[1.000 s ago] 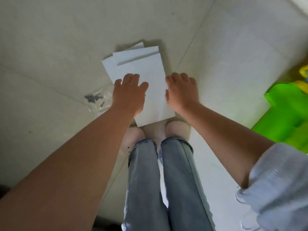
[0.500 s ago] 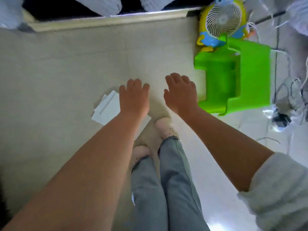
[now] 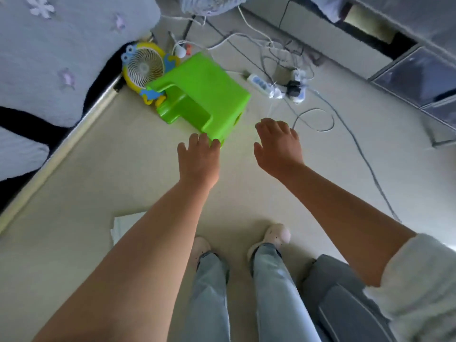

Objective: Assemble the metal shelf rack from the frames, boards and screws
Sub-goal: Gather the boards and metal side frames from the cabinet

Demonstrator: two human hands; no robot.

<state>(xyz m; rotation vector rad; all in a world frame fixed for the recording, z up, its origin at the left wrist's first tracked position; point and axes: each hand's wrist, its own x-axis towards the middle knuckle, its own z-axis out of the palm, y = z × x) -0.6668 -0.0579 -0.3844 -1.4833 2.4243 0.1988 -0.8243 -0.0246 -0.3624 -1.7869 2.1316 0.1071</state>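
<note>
Behind the left forearm the boards (image 3: pixel 127 224) are glimpsed, nearer the left hand (image 3: pixel 198 157); both hands, right hand (image 3: pixel 277 146) included, are held spread, empty.

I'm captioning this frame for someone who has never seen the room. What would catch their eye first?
The bright green plastic stool on the pale floor, middle of the view, with a small cartoon fan beside it by the bed. Both bare hands reach toward it empty, the left hand near its front corner, the right hand to its right. A power strip and tangled cables lie beyond.
</note>
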